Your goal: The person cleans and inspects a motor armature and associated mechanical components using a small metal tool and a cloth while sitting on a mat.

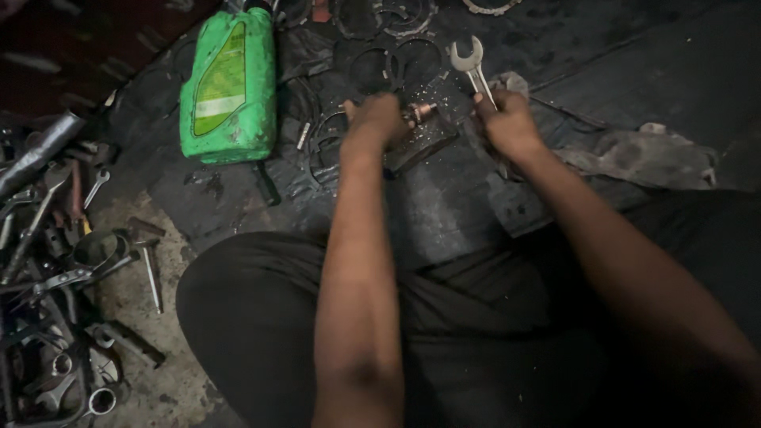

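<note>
While the left hand (374, 120) clamps a small coppery fitting (422, 111) and the right hand (510, 123) fists an open-ended spanner (473, 70) pointing to 11 o'clock, the oily jaw could slip and skin knuckles.

Oil jug (230, 83): bright green, with a yellow-green label crossed by a white band, smudged dark.
Spanner (472, 70): pale silver-grey steel.
Small fitting (421, 112): coppery pink-brown.
Rag (642, 157): dull grey.
Floor mat (444, 214): black, oil-stained, flecked with pale specks.
Trousers (261, 317): plain black.
Tool heap (55, 277): dark grey and silver metal.
Bare floor (127, 293): dusty beige.
</note>
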